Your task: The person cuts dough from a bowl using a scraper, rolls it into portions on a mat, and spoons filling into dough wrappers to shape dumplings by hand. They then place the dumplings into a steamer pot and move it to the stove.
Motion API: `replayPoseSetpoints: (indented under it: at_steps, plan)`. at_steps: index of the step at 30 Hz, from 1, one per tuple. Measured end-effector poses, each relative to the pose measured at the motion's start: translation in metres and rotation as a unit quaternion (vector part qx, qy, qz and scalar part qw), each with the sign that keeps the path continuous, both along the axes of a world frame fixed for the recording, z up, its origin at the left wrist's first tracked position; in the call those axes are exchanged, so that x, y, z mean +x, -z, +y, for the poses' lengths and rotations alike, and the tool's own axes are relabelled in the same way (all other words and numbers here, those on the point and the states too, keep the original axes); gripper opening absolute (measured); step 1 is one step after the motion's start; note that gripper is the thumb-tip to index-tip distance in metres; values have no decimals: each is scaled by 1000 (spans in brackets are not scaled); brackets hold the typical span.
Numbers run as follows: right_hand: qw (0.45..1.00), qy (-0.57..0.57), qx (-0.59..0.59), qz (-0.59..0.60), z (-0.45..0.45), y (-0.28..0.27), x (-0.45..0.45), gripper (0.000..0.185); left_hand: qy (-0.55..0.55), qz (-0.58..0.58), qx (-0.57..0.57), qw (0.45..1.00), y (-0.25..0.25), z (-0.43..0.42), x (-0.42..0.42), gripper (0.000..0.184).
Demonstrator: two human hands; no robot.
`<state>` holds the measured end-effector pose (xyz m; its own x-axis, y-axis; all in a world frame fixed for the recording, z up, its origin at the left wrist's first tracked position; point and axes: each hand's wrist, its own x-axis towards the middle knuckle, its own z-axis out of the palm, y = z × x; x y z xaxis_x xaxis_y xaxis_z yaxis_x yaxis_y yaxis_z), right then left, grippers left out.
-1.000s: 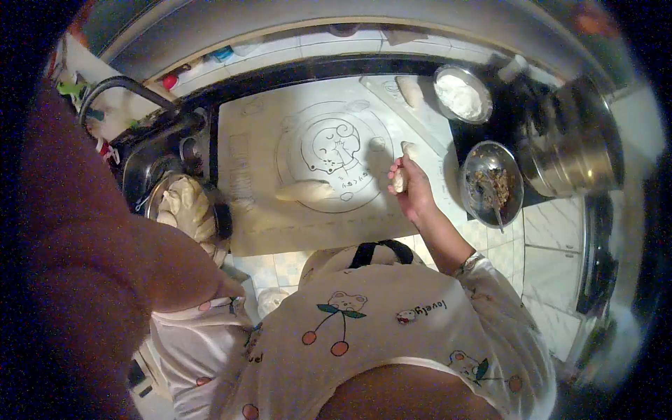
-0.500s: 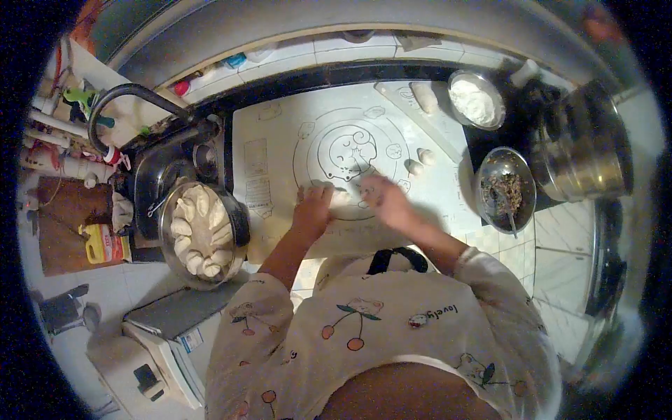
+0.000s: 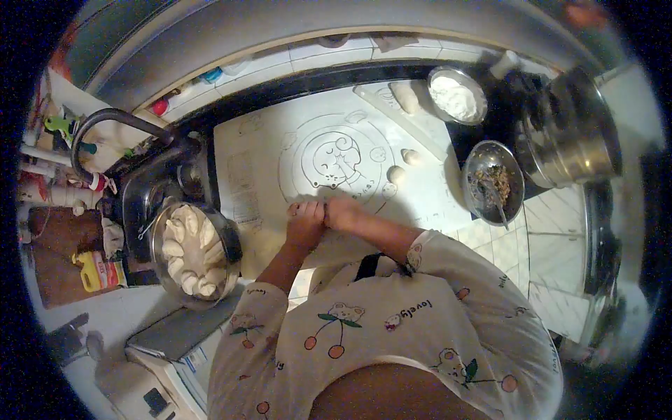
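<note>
Side by side near the front edge of the printed mat (image 3: 269,164), my two hands touch each other. My left hand (image 3: 306,218) has its fingers curled over, and my right hand (image 3: 341,212) presses against it with its fingers mostly out of sight. Whatever lies under them is hidden. Two small dough pieces, one round (image 3: 396,174) and one just behind it (image 3: 411,157), rest on the mat to the right of my hands. A longer dough piece (image 3: 404,98) lies at the back right, beside a long pale rolling pin or strip (image 3: 399,122).
A glass bowl (image 3: 236,260) of shaped dough stands at the left by the sink (image 3: 136,185) and black faucet (image 3: 115,115). To the right are a bowl of white flour (image 3: 455,98), a metal bowl of filling (image 3: 514,175) with a spoon, and a large steel pot (image 3: 570,133).
My left hand, out at the left and unseen on the mat earlier, came back to it. The long dough piece at the front is now hidden. My right hand set down two small pieces and joined my left.
</note>
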<state>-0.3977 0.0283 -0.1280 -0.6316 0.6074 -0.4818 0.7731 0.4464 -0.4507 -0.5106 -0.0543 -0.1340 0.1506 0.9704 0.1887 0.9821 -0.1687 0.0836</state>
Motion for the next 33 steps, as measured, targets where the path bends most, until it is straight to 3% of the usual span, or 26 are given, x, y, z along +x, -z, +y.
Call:
replayPoseSetpoints:
  at_steps: [6, 9, 12, 15, 18, 21, 22, 24, 25, 26, 27, 28, 29, 31, 32, 33]
  plan:
    - [997, -10, -35, 74, -2, -7, 10, 32, 27, 26, 54, 998, 3, 5, 3, 15]
    - [999, 30, -21, 31, -6, -17, 10, 35, 8, 76, 15, 997, -1, 11, 6, 13]
    - [997, 78, -10, -19, -6, -28, 13, 29, 11, 53, 58, 997, 5, 14, 4, 11]
    - [991, -94, 38, 91, 7, -35, 34, 28, -3, 36, 64, 997, -5, 15, 5, 12]
    - [960, -67, -19, 272, 8, -21, 56, 27, -27, -23, -21, 999, 1, 21, 4, 13]
    - [950, 59, -122, 281, 8, -44, 71, 30, -107, 15, -40, 993, -11, 32, 11, 14]
    - [939, 93, -174, 283, 7, -64, 76, 29, -130, 39, -92, 986, 7, 35, 2, 22]
    - [905, 160, -274, 283, 8, -103, 88, 28, -154, 60, -82, 983, 14, 24, -22, 33]
    - [882, 181, -301, 315, 15, -101, 92, 27, -160, 72, -75, 982, 9, 24, -30, 38]
    - [855, 203, -329, 345, 24, -98, 97, 29, -155, 50, -161, 973, 5, 24, -31, 62]
    - [826, 224, -357, 374, 28, -95, 102, 31, -160, 36, -152, 975, -3, 20, -26, 67]
    - [831, 223, -359, 361, 32, -100, 104, 42, -164, 24, -139, 976, -11, 19, -21, 72]
    - [871, 184, -255, 378, 33, -89, 103, 45, -170, 13, -124, 978, -15, 22, -17, 77]
    - [913, 108, -35, 392, 31, -66, 96, 51, -202, -219, -85, 951, -17, 39, -13, 82]
    - [907, 115, -93, 395, 28, -68, 93, 54, -212, -333, -67, 916, -17, 48, -7, 84]
    - [886, 133, -102, 433, 15, -83, 83, 58, -213, -534, -118, 810, -43, 52, 7, 83]
